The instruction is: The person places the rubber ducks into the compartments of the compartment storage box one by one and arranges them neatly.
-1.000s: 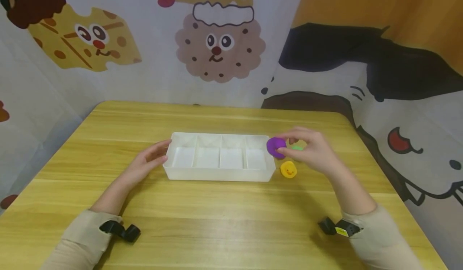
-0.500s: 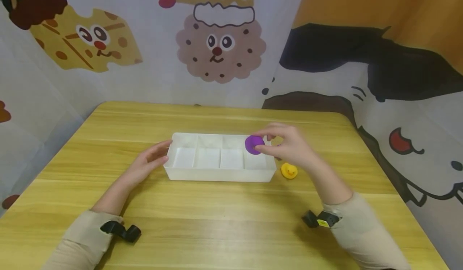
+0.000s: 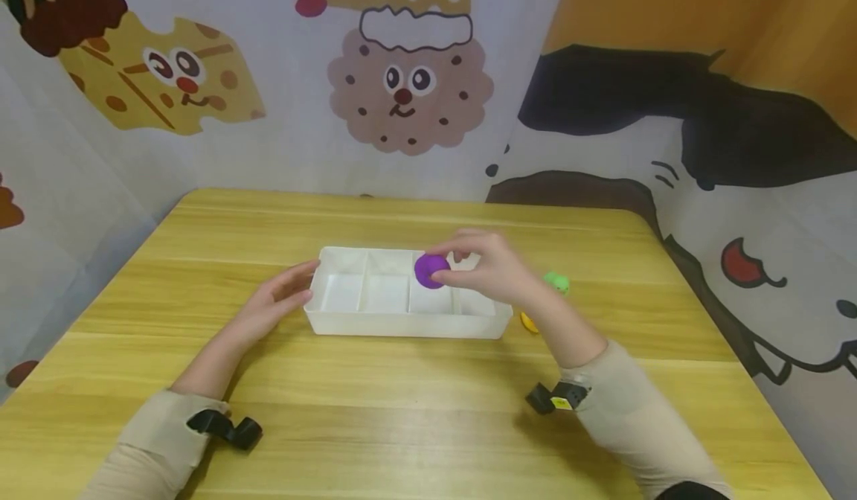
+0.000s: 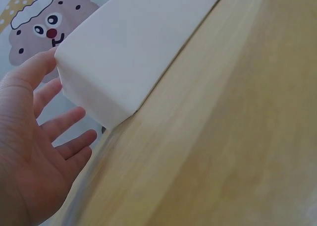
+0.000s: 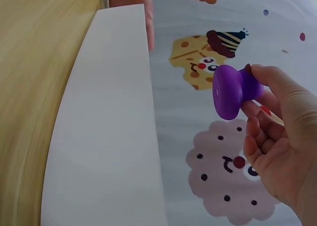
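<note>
A purple rubber toy with a round flat base and a narrower top is pinched between the thumb and fingers of my right hand. It is held up over the third compartment from the left of the white divided tray. In the right wrist view the toy's base faces the left, with a small hole in it. My left hand is at the tray's left end, fingers spread and nearly straight. The left wrist view has its thumb right at the tray's corner.
Right of the tray, a small green toy lies on the wooden table. A yellow toy near it is partly hidden behind my right forearm. A cartoon-printed curtain hangs behind the table's far edge.
My right hand has carried the purple toy leftward, from beside the tray's right end to over its compartments. The left hand has stayed at the tray's left end.
</note>
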Demonstrator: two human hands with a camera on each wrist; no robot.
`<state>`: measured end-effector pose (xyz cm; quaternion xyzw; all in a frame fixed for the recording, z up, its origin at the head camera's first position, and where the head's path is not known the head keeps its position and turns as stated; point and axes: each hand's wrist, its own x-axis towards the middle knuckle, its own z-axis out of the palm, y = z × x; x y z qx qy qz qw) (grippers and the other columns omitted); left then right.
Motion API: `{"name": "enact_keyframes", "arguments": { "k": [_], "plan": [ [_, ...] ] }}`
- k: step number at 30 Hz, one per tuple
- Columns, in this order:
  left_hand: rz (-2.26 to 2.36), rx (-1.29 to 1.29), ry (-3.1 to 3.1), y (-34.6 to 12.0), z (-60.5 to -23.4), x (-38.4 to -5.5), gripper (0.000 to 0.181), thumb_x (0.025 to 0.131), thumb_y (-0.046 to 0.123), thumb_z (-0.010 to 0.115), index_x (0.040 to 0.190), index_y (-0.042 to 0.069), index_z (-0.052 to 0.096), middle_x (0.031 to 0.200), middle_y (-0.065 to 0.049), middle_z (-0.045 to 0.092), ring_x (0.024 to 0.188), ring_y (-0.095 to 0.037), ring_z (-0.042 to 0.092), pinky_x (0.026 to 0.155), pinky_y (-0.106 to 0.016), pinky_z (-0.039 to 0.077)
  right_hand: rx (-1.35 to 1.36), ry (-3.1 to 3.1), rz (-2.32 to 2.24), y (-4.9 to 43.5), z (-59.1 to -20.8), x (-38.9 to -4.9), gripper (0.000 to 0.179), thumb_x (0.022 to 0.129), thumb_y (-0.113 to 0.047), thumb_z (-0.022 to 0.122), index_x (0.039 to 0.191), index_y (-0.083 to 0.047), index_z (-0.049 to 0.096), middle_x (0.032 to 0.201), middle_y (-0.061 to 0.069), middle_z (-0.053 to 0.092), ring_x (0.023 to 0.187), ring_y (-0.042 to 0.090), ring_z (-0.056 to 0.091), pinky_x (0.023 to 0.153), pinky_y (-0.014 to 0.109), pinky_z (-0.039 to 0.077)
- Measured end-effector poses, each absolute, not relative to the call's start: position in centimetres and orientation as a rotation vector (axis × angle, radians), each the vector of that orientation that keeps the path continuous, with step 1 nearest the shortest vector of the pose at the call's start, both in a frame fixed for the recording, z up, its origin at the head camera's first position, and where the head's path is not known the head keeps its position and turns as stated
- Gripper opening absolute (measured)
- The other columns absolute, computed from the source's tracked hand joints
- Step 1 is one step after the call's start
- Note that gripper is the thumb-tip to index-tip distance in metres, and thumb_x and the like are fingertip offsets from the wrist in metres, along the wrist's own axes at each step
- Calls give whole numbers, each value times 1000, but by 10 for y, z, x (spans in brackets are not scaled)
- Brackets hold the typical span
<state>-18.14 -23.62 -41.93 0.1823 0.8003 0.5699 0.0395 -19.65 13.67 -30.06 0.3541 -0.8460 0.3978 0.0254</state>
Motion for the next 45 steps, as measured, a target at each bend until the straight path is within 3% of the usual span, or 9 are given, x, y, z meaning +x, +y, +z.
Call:
{"name": "enact_keyframes", "arguments": {
  "k": [12, 26, 45],
  "plan": [
    [1745, 555, 2442, -236, -420, -181, 53, 100, 20, 53, 148, 8, 35, 144, -21, 40, 130, -37, 38, 95, -14, 36, 1238, -2531, 1250, 101, -309, -208, 31, 80, -18, 79, 110, -11, 73, 90, -8, 67, 77, 14, 52, 67, 36, 47],
    [1755, 568, 2439, -234, -419, -180, 53, 100, 18, 53, 148, 6, 35, 143, -23, 41, 129, -38, 39, 96, -14, 37, 1229, -2617, 1384, 63, -319, -221, 29, 82, -18, 78, 109, -11, 74, 80, -5, 64, 74, 15, 51, 62, 27, 43],
    [1759, 563, 2428, -236, -420, -180, 53, 100, 19, 51, 149, 8, 33, 145, -22, 40, 128, -38, 40, 96, -19, 38, 1154, -2730, 1467, 30, -338, -232, 30, 84, -22, 76, 114, -15, 72, 92, -8, 67, 74, 16, 54, 61, 26, 47]
  ]
}}
